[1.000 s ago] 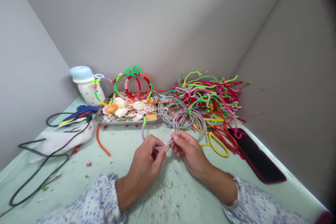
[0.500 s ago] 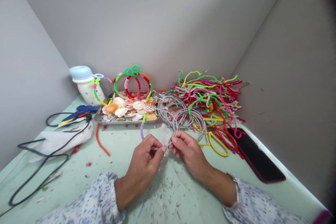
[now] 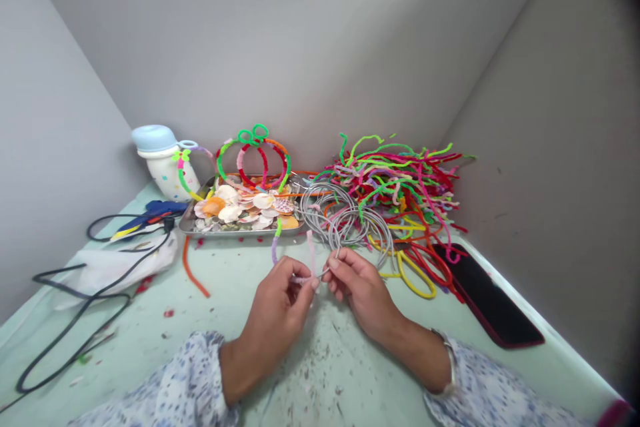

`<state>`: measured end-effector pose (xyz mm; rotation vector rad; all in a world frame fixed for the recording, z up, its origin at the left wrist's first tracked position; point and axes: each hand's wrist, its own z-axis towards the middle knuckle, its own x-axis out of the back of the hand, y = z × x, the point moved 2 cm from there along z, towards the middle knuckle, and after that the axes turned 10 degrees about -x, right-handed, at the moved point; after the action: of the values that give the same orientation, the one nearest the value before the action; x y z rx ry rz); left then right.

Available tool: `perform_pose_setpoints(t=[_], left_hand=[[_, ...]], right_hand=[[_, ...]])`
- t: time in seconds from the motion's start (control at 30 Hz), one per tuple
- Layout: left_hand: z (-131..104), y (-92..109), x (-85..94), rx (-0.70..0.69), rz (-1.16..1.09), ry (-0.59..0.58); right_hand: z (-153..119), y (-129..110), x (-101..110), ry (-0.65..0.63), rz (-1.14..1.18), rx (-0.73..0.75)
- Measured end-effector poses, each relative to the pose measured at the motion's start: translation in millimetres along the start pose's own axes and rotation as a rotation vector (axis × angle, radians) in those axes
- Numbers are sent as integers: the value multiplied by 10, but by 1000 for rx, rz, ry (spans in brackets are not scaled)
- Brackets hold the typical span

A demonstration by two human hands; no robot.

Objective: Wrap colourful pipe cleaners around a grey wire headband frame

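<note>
My left hand [image 3: 280,307] pinches a pale pink fuzzy stem [image 3: 311,252] where it meets a grey wire; the stem's upper end sticks up between my hands. A fuzzy strip, green at its tip and purple below [image 3: 275,247], rises behind the left fingers, its lower part hidden by them. My right hand [image 3: 365,293] is closed on the thin grey wire [image 3: 337,240], just right of the left fingertips. Beyond the hands lie loose coils of grey wire [image 3: 350,223].
Behind stands a metal tray [image 3: 240,234] of shells with fuzzy rings. Right of it is a pile of colourful fuzzy stems [image 3: 400,177], then a black phone [image 3: 495,303]. At left are a white bottle [image 3: 173,173], a plastic bag [image 3: 125,263] and a black cable [image 3: 50,353].
The green and purple strip has shifted slightly right and down. The pale pink stem stands a little higher and shows more clearly. Both hands keep nearly the same place.
</note>
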<state>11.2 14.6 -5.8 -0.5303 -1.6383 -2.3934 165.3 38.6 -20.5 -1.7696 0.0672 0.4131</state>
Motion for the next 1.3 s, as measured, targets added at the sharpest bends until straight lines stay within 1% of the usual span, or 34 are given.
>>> perform_pose_setpoints(t=[0.13, 0.33, 0.43, 0.63, 0.93, 1.3], left_hand=[[-16, -29, -15, -88, 51, 56], [-15, -5, 19, -327, 93, 59], [-13, 26, 39, -394, 104, 70], [2, 67, 56, -421, 121, 109], [-1, 53, 61, -454, 110, 135], [7, 64, 63, -431, 150, 136]], right_hand=[[20, 15, 10, 0, 63, -23], [26, 0, -7, -3, 114, -60], [24, -4, -8, 2, 121, -56], [22, 4, 0, -5, 118, -54], [30, 5, 2, -10, 128, -55], [7, -10, 1, -13, 109, -37]])
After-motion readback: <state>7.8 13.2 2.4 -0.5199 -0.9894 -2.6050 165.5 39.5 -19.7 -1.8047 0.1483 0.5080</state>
